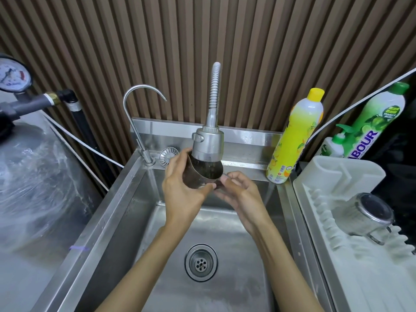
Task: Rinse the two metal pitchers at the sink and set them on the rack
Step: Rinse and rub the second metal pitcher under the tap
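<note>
One pitcher held under the spray head, the other on the rack.
Over the sink, the left hand wraps its fingers round the tilted first pitcher, mouth up against the spray head; the right hand curls narrowly at its handle. The second pitcher lies on its side on the white rack, far right.

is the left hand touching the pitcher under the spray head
Touching. The head view shows the left hand curled round the pitcher, thumb across its lower wall, fingers at its rim.
</note>
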The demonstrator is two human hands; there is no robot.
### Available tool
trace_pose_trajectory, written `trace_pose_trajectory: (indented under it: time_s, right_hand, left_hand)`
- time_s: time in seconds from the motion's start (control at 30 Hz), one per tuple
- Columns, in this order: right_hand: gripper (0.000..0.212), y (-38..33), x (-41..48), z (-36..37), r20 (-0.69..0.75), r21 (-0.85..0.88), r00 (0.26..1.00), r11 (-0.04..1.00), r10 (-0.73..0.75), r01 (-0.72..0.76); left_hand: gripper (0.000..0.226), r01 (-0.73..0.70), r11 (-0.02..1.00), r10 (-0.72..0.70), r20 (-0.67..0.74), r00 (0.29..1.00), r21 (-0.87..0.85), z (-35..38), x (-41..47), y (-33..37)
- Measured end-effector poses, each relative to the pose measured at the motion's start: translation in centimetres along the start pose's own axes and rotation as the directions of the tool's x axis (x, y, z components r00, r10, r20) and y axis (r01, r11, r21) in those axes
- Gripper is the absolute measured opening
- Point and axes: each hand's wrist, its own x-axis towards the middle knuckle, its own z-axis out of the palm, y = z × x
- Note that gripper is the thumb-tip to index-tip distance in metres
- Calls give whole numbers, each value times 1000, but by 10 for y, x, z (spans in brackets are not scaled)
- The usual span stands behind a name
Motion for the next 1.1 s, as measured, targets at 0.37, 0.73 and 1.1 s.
trace_pose_trajectory:
  time_s: [0.37,0.73,1.1]
  right_hand:
    - [26,-40,-19,10,-163,-796,959,605,-231,10]
    - [22,-24,-3,2,-45,-350,984,925,-174,147]
    - [16,-6,-8,10,-115,-305,993,952,-39,2]
  left_hand:
    - [33,421,891,-385,211,899,-167,-2,-21,-12]
    - [80,232,909,-221,72,973,-347,16,2,-7]
    - [80,115,977,-121,20,992,181,-8,-4,-7]
